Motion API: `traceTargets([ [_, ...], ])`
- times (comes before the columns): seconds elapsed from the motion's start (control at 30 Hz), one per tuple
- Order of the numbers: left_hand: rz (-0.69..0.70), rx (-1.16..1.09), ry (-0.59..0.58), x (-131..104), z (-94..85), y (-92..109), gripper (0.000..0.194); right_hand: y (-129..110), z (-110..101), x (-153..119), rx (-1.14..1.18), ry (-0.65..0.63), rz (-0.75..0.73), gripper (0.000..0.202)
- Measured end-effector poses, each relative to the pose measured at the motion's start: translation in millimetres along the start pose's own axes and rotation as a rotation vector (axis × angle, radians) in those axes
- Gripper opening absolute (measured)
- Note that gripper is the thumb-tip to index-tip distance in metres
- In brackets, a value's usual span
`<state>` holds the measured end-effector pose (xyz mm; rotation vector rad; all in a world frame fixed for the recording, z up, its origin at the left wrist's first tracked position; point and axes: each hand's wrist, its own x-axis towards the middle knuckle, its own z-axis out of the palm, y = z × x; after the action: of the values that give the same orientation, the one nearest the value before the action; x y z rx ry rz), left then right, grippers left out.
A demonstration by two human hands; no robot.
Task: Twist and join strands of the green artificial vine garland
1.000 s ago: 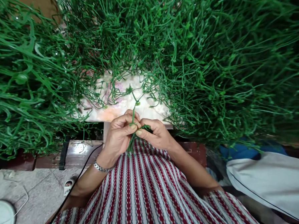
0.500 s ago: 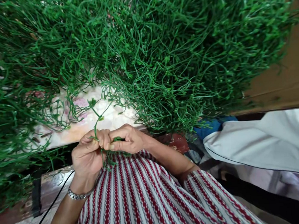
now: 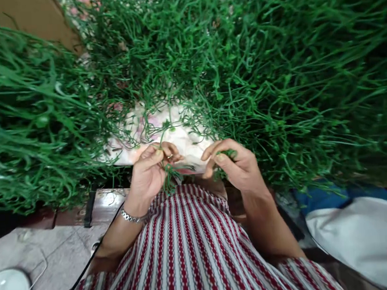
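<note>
My left hand, with a metal-band watch on its wrist, pinches a thin green plastic-looking stem between thumb and fingers. Small leafy tips of that stem stick up above the fingers, and more green strands hang below the palm. Apart from it on the right, my right hand is curled with thumb against fingers around a small green sprig piece; most of this piece is hidden in the hand. Both hands are above my striped lap, at the near edge of a flower-patterned cloth.
Heaps of green artificial-looking sprigs cover the surface ahead and to both sides. A cardboard panel stands at the far left. On the right lies a whitish cloth beside blue fabric. A round white object sits low on the left.
My hands were together on the stem; now they are apart, the right hand drawn away to the right. The whole view has swung toward the left.
</note>
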<state>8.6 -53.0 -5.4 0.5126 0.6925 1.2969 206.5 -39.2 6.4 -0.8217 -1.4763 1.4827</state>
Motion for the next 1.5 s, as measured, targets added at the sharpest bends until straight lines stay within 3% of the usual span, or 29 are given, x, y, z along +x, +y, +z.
traceTargets([
  [0.17,0.035,-0.025,0.024,-0.9,2.9,-3.2,0.009,0.0,18.2,-0.1,-0.205,0.018,0.041,0.014],
  [0.33,0.099,0.077,0.05,-4.1,9.5,-9.1,0.006,1.9,43.4,7.8,-0.552,-0.051,-0.034,0.024],
  [0.4,0.126,0.115,0.067,-5.0,10.9,-9.7,0.005,5.1,48.0,9.2,-0.609,-0.067,-0.055,0.017],
  [0.53,0.193,0.149,0.107,-6.3,9.6,-8.2,0.005,9.4,44.6,7.9,-0.601,-0.063,-0.046,0.005],
  [0.7,0.131,0.171,0.142,-9.1,5.1,-6.3,0.013,9.7,38.8,5.9,-0.533,-0.105,-0.078,0.008],
  [0.9,0.173,0.289,-0.04,-18.6,-6.1,-13.9,0.042,11.8,42.4,4.7,-0.614,0.017,-0.095,0.011],
  [1.2,0.476,0.73,-0.072,-20.3,-17.7,-15.2,0.008,15.7,39.5,6.2,-0.506,-0.093,-0.094,0.01],
  [1.37,0.456,0.906,-0.009,-23.8,-15.0,-10.0,0.005,13.2,36.9,8.1,-0.713,-0.183,-0.184,0.01],
  [1.5,0.369,1.03,-0.046,-29.6,-14.6,-7.0,0.006,10.5,35.3,10.7,-0.864,-0.281,-0.204,0.011],
])
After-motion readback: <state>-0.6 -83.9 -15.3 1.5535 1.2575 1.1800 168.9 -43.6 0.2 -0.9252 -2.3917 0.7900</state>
